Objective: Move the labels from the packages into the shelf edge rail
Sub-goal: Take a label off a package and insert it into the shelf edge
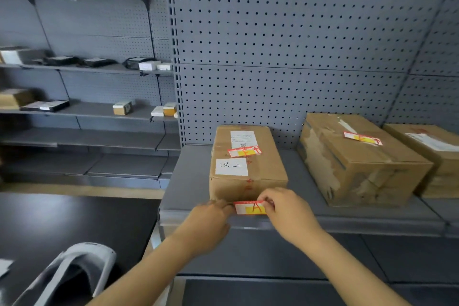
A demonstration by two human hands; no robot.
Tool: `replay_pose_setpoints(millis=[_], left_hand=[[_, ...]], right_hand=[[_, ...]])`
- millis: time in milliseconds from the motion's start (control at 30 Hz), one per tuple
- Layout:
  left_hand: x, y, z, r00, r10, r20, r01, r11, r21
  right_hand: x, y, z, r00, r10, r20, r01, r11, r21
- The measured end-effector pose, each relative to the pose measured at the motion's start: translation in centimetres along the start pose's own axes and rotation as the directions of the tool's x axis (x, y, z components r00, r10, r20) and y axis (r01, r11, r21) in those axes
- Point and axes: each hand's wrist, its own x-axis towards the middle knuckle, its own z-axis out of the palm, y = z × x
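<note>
Big grey shelf (188,181) with my brown boxes, the near box (248,176) at the front, my left hand (208,226) and right hand (288,216) both pinching the red label (249,207) at the shelf edge rail (347,222)

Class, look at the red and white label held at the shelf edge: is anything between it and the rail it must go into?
Nothing visible. The left hand and right hand pinch the label at its two ends, right at the shelf edge rail, in front of the nearest box. The rail beside it shows bare.
</note>
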Motion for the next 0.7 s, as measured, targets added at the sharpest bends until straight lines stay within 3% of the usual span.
replay_pose_setpoints(millis=[700], left_hand=[[0.1,0.0,2.3,0.995,0.029,-0.091,-0.022,0.996,0.081]], right_hand=[[0.0,1.3,0.3,0.999,-0.023,-0.035,0.022,0.999,-0.037]])
